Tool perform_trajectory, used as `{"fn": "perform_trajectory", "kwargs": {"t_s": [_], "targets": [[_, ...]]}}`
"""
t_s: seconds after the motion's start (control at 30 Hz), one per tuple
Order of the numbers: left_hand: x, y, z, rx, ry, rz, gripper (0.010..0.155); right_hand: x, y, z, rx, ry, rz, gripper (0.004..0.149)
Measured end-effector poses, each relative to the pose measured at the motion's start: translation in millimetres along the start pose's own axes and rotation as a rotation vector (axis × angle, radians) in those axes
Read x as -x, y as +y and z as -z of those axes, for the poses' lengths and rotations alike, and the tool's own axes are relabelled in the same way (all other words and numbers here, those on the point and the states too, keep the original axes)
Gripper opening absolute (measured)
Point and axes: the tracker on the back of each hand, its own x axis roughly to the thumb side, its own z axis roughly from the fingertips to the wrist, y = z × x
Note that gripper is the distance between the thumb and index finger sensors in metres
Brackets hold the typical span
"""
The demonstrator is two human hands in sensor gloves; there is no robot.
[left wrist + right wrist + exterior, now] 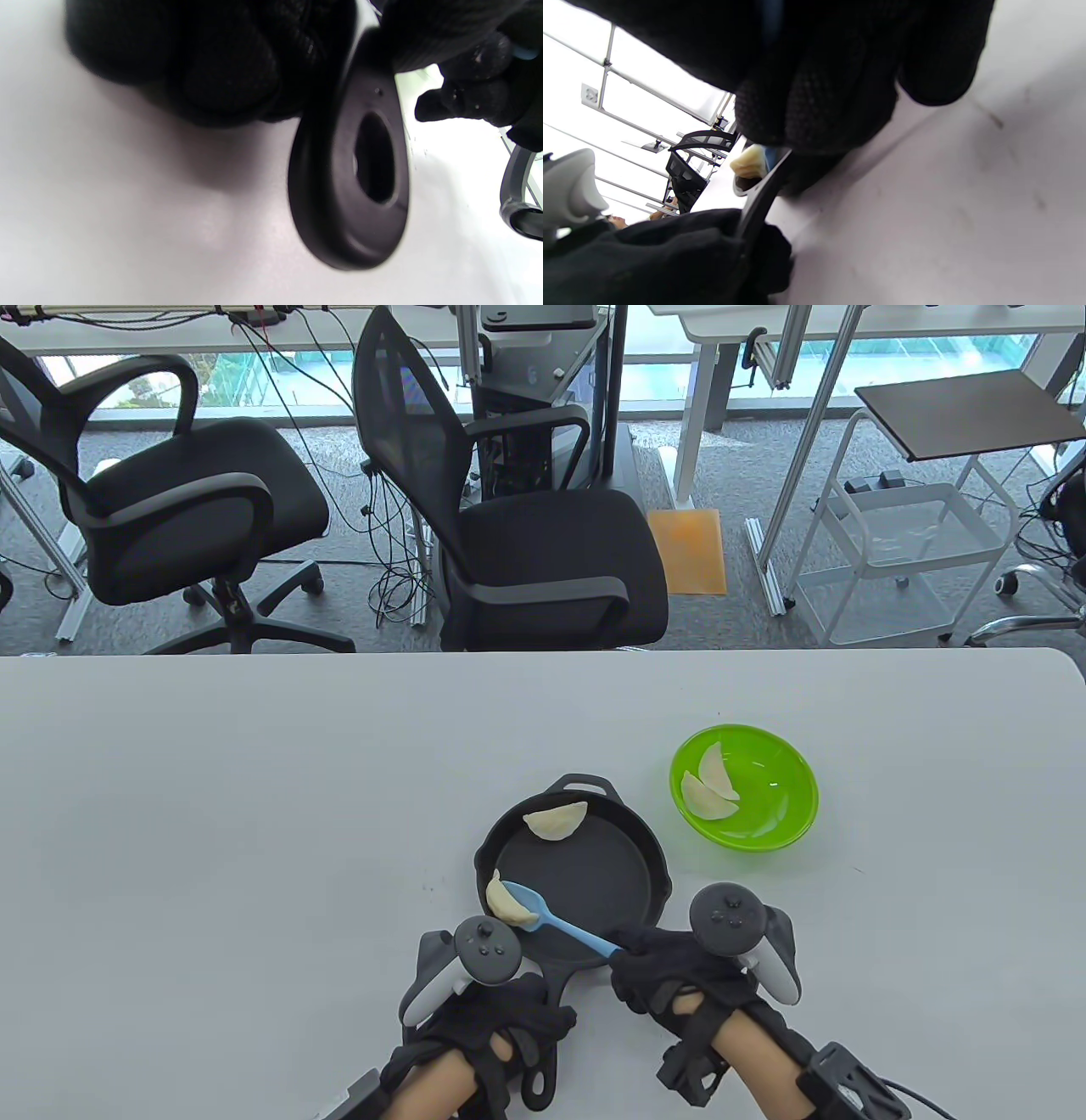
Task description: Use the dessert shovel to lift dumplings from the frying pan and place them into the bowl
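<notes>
A black frying pan [594,882] sits near the table's front with one dumpling [556,820] at its far rim and another dumpling [509,904] at its near-left rim. My right hand [670,980] grips the handle of a blue dessert shovel [564,931], whose blade lies under that near-left dumpling. My left hand [501,1027] is curled round the pan handle [352,186], whose looped end sticks out below the fingers. The green bowl [789,797] to the pan's right holds two dumplings [711,785]. In the right wrist view a dumpling [749,163] shows past the glove.
Two black office chairs [526,526] stand beyond the table's far edge, with a white cart [908,551] at the back right. The white table [212,831] stretches bare to the left of the pan.
</notes>
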Motion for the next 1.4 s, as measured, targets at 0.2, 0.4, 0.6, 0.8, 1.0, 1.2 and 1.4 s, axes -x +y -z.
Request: {"fn": "perform_trajectory", "kwargs": {"t_s": [0.2, 0.4, 0.6, 0.8, 1.0, 1.2, 1.4], "targets": [[0, 0, 0, 0.002, 0.001, -0.003, 0.065, 23, 0, 5, -0.074, 0.107, 0.219, 0.057], [1, 0, 0, 0.007, 0.001, -0.010, 0.065, 31, 2, 7, -0.067, 0.137, 0.319, 0.056], [1, 0, 0, 0.007, 0.001, -0.012, 0.065, 37, 3, 10, -0.081, 0.160, 0.400, 0.056], [1, 0, 0, 0.008, 0.001, -0.013, 0.065, 43, 2, 11, -0.090, 0.165, 0.468, 0.056], [1, 0, 0, 0.008, 0.001, -0.013, 0.065, 42, 1, 12, -0.085, 0.142, 0.491, 0.056], [1, 0, 0, 0.008, 0.001, -0.013, 0.065, 39, -4, 10, -0.069, 0.094, 0.545, 0.056], [1, 0, 0, 0.008, 0.001, -0.013, 0.065, 37, -10, 8, -0.031, 0.048, 0.595, 0.056]]}}
